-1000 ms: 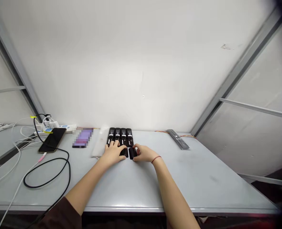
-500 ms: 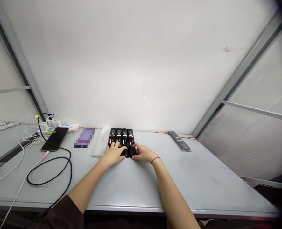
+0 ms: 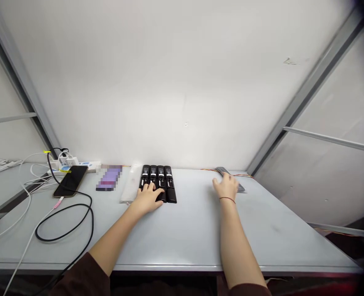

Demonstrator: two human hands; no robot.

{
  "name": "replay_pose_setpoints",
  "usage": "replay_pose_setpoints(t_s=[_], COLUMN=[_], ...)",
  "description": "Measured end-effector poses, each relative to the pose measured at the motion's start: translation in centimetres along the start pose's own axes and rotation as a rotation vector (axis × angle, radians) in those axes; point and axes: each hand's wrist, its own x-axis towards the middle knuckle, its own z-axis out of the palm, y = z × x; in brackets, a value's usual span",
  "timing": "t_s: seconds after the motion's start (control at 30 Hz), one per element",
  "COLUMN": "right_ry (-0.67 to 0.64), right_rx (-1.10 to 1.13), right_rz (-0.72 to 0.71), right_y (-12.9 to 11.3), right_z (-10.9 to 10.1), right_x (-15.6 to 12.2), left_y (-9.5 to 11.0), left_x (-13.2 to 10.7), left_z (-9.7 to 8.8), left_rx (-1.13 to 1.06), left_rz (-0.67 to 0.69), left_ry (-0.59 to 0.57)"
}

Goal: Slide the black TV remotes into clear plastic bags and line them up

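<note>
Several black remote controls (image 3: 170, 185) lie side by side, backs up, with their battery compartments uncovered. My left hand (image 3: 146, 198) rests across the lower part of the row, fingers spread, covering parts of the remotes. To the right, my right hand (image 3: 226, 187) is over another remote control (image 3: 221, 169), a grey one that it mostly hides. Its fingers look apart, slightly blurred; whether they touch that remote I cannot tell.
A clear plastic bag (image 3: 130, 185) lies left of the row. Farther left are a pixelated purple item (image 3: 109, 177), a black phone (image 3: 71, 181), a power strip (image 3: 92, 166) with chargers, and a looped black cable (image 3: 91, 222). A white wall (image 3: 182, 82) stands behind the table.
My right hand has left the rightmost remote in the row and moved right to the grey remote. My left hand has stayed on the row.
</note>
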Motion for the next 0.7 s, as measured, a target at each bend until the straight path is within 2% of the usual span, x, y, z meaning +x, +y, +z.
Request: replay_pose_setpoints(t_s=[0.07, 0.13, 0.2, 0.33, 0.5, 0.7], right_ry=[0.164, 0.157, 0.094, 0.002, -0.070, -0.330], right_rx=[-0.016, -0.016, -0.017, -0.092, -0.119, 0.017], right_rz=[0.234, 0.299, 0.309, 0.321, 0.370, 0.297], right_y=[2.7, 4.5, 5.3, 4.8, 4.2, 3.5], right_z=[-0.2, -0.2, 0.1, 0.6, 0.2, -0.3], right_x=[1.1, 1.5, 1.5, 1.3, 1.7, 2.2], left_y=[-0.1, -0.2, -0.3, -0.3, -0.4, -0.7], left_x=[0.1, 0.3, 0.5, 0.7, 0.7, 1.0], left_z=[0.2, 0.5, 0.6, 0.5, 0.3, 0.0], left_rx=[-0.003, 0.003, 0.008, 0.002, -0.011, -0.053], left_rz=[0.006, 0.015, 0.028, 0.052, 0.071, 0.088], left_ry=[0.020, 0.060, 0.108, 0.183, 0.236, 0.294])
